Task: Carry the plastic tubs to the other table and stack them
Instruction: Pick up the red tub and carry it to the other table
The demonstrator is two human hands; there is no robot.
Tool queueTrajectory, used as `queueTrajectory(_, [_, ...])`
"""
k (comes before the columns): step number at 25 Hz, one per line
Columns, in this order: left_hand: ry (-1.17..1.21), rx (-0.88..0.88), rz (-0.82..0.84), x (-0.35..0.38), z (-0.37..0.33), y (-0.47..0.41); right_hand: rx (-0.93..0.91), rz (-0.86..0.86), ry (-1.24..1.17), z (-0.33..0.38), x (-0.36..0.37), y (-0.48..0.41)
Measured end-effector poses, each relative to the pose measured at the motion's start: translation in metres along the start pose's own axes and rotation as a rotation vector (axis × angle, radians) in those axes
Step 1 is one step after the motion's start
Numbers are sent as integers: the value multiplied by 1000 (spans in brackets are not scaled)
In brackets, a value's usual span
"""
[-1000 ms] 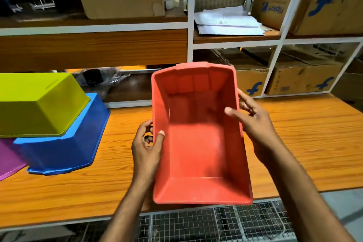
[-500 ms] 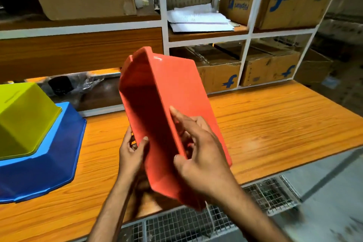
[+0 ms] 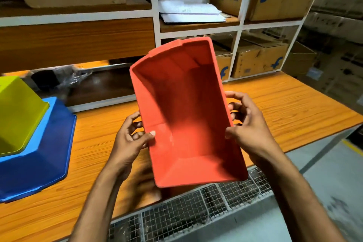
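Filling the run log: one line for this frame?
held: red tub, opening toward camera | left hand: grips left wall | right hand: grips right wall | stack: green tub inverted on blue tub, table left

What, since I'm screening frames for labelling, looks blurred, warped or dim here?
Head view throughout: the red rectangular plastic tub is fairly sharp, with a pale sheen inside; the orange wooden table smears near the frame's lower left; the white metal shelf posts lean outward, wide-lens distortion; the far right is dim.
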State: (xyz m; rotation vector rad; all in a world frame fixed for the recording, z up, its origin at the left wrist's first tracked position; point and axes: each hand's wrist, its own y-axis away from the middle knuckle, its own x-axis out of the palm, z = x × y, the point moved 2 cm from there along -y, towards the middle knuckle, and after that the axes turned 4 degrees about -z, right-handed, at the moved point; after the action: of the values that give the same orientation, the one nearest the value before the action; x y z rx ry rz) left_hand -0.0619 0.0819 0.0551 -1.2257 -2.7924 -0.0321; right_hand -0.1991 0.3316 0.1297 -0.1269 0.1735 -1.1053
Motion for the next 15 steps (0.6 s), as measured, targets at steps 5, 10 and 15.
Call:
queueTrajectory(5, [-12,67,96,38,-19,16,79,-138,-41,-19,-54,17])
queueTrajectory(10, [-22,27,279,116,-22,40,254,-319,-118,-35,-129,70])
queueTrajectory(15, [-41,-57,450,224,12,79,354,-541,-158,-58,-225,141])
